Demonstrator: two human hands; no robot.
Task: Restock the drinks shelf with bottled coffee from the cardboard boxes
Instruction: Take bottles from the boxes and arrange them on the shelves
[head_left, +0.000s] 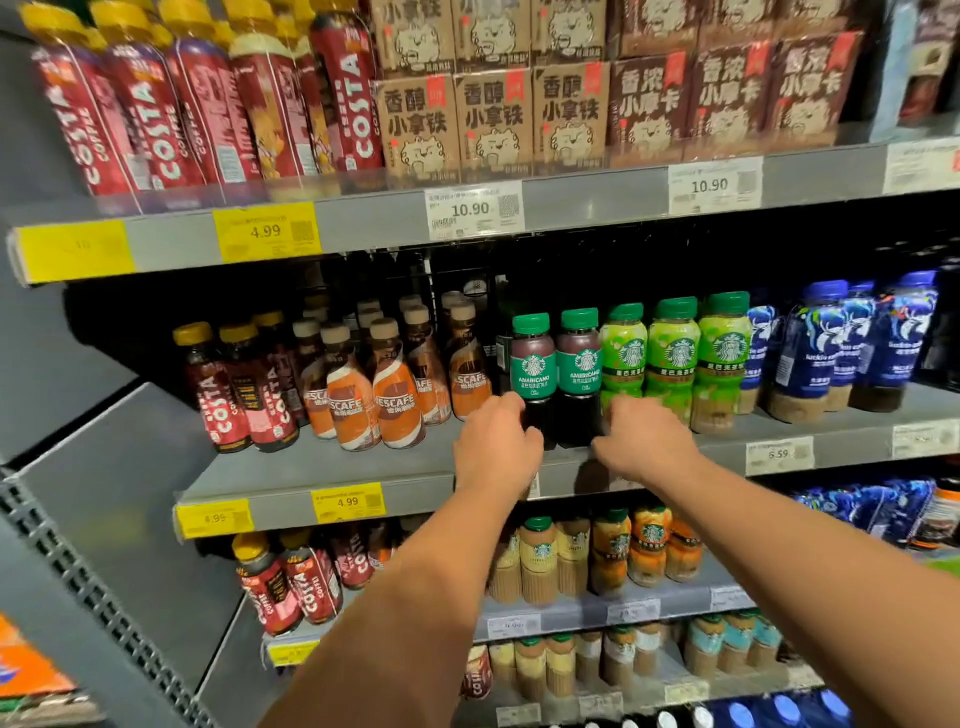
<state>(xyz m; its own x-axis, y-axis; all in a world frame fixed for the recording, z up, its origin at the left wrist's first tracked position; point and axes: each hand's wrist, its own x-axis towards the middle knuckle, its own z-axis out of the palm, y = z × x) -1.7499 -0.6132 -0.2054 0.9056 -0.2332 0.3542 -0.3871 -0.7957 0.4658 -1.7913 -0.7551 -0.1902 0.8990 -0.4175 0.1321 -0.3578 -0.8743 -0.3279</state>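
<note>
Now, from my head camera, both my arms reach up to the middle shelf. My left hand has its fingers curled round the lower part of the left Americano bottle, and my right hand grips the base of the right Americano bottle the same way. Both bottles stand upright at the front edge of the shelf, touching side by side, dark coffee under green caps. Just left of them stand the Nescafé bottles, and just right the light-green Starbucks bottles, with the blue bottles further right. A yellow price tag sits on the shelf lip left of my left wrist.
</note>
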